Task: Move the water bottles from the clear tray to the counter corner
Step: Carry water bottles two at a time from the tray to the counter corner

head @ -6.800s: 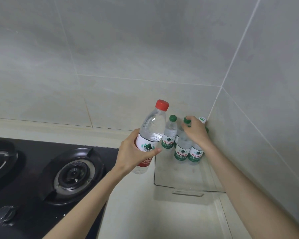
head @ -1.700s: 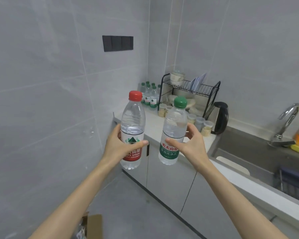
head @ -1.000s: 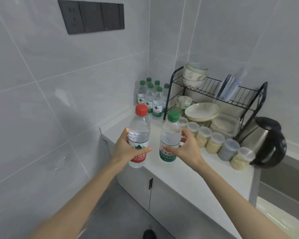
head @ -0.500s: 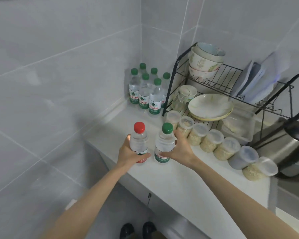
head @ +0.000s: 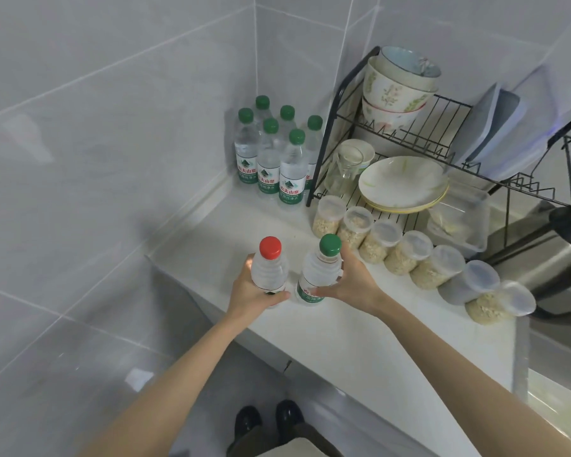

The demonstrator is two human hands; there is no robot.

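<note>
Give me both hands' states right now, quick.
Left hand: grips the clear plastic red-capped water bottle.
Right hand: grips the clear plastic green-capped water bottle.

the left hand (head: 253, 293) grips a red-capped bottle (head: 268, 272) and the right hand (head: 351, 285) grips a green-capped bottle (head: 317, 275), both upright and side by side over the table (head: 343, 341) near its left edge. a cluster of six green-capped bottles (head: 271, 159) stands in the table's far left corner, just beside a dish rack (head: 409, 135); a row of lidded jars (head: 376, 240) lines the rack's front.
</note>
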